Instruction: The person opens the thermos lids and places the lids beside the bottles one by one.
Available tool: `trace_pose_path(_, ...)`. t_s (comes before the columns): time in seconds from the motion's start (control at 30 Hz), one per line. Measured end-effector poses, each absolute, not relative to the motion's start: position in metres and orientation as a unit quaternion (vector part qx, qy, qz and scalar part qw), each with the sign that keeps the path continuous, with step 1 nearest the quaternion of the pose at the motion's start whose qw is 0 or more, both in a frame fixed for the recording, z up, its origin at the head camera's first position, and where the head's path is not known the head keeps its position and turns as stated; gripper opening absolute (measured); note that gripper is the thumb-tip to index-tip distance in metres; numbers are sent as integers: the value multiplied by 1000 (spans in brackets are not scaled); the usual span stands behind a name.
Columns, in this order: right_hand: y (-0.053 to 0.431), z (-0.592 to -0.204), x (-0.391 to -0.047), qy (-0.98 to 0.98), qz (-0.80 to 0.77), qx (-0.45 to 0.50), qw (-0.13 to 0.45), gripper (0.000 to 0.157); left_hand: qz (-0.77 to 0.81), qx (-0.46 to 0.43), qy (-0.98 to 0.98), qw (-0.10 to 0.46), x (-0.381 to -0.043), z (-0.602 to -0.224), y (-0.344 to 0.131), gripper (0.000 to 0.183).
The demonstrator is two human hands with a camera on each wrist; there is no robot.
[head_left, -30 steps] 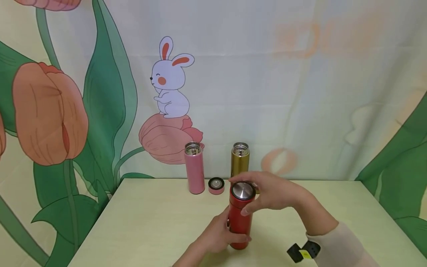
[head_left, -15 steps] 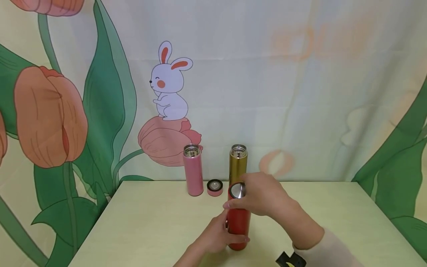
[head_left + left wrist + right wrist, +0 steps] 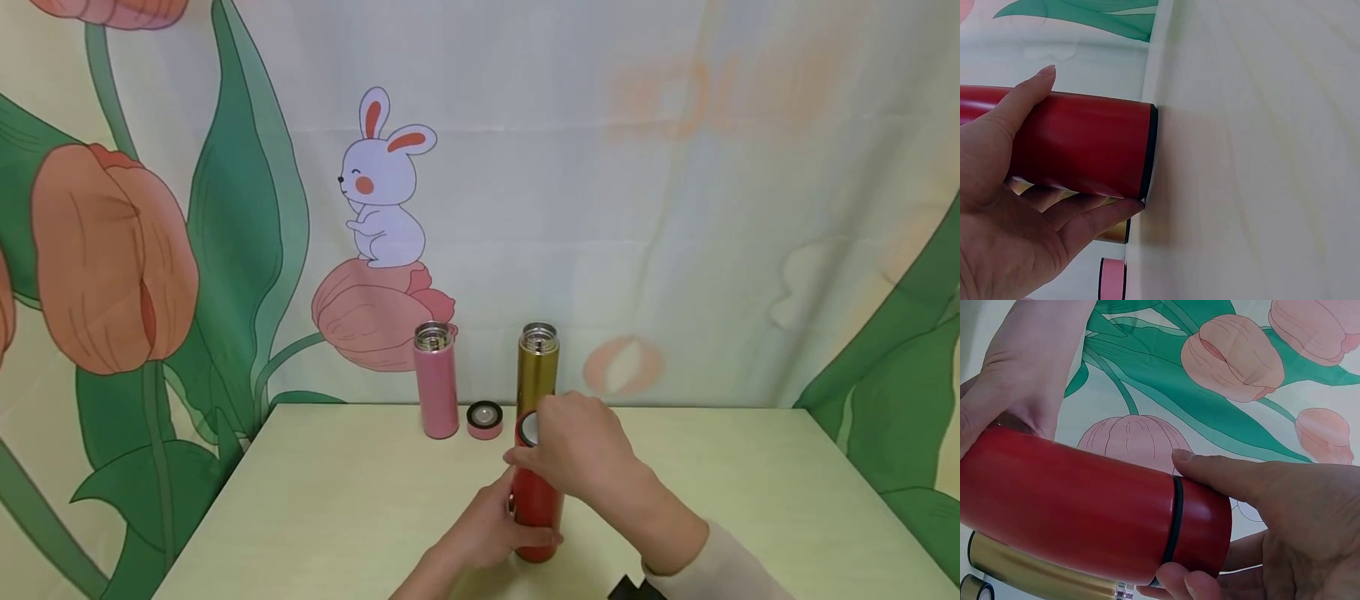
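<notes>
A red vacuum flask stands upright near the front of the table. My left hand grips its lower body, thumb on the near side and fingers behind. Around the red lid at its top, my right hand curls its thumb and fingers, covering most of the steel disc in the head view. A black ring shows between lid and body in the right wrist view. Behind stands a gold flask without a lid, its lower part hidden by the red flask and my right hand.
A lidless pink flask stands at the back left, with its pink lid upside down beside it. A gold lid shows at the right wrist view's corner. A printed cloth hangs behind the table.
My right hand has turned round the lid, its wrist swinging left and nearer, and covers more of the steel disc. My left hand and the red flask stay in place.
</notes>
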State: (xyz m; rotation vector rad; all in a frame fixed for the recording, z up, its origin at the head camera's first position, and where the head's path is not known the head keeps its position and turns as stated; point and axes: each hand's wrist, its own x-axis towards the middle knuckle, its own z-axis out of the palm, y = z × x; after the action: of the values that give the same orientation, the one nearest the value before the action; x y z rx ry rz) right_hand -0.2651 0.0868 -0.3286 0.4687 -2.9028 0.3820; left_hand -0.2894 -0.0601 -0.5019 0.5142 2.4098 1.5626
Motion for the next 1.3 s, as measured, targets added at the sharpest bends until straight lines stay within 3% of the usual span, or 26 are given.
trace_pose_path(0.37, 88, -325, -267, -972, 133, 179, 68, 46, 530, 173, 821, 119, -289, -501, -60, 76)
trace_pose_path(0.7, 95, -312, -270, -967, 144, 212, -5, 28, 542, 167, 813, 129, -290, -500, -60, 86)
trace_pose_path(1.0, 104, -306, -276, -961, 127, 243, -35, 59, 538, 163, 816, 136, -290, -498, -58, 80)
trace_pose_path(1.3, 112, -305, -282, -953, 159, 242, -90, 68, 541, 149, 814, 152, -292, -498, -56, 80)
